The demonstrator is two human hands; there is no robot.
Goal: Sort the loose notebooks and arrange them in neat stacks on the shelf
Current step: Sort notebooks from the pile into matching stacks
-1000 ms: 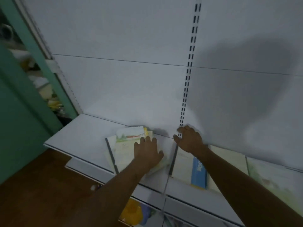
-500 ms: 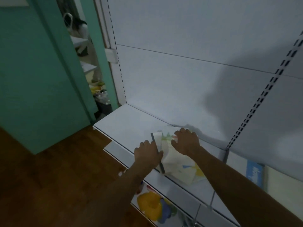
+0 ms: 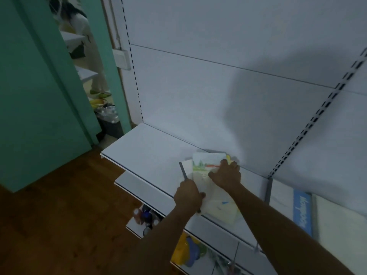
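Observation:
A loose pile of pale notebooks [image 3: 202, 165] with picture covers lies on the white shelf [image 3: 147, 151], close to the back panel. My left hand [image 3: 187, 195] grips the pile's near left edge, fingers curled around it. My right hand [image 3: 226, 173] lies flat on top of the pile, fingers spread toward the back. To the right, past a metal divider, more notebooks [image 3: 301, 211] lie flat, one with a blue spine band.
A lower shelf [image 3: 127, 183] juts out below, with small bottles [image 3: 145, 217] and yellow and blue items [image 3: 188, 251] underneath. A green wall [image 3: 29, 96] stands at left; a person [image 3: 83, 32] is in the doorway beyond. The floor is brown wood.
My right hand moved from the back upright onto the pile. My left hand shifted from the top to the pile's near left edge. The view swung left.

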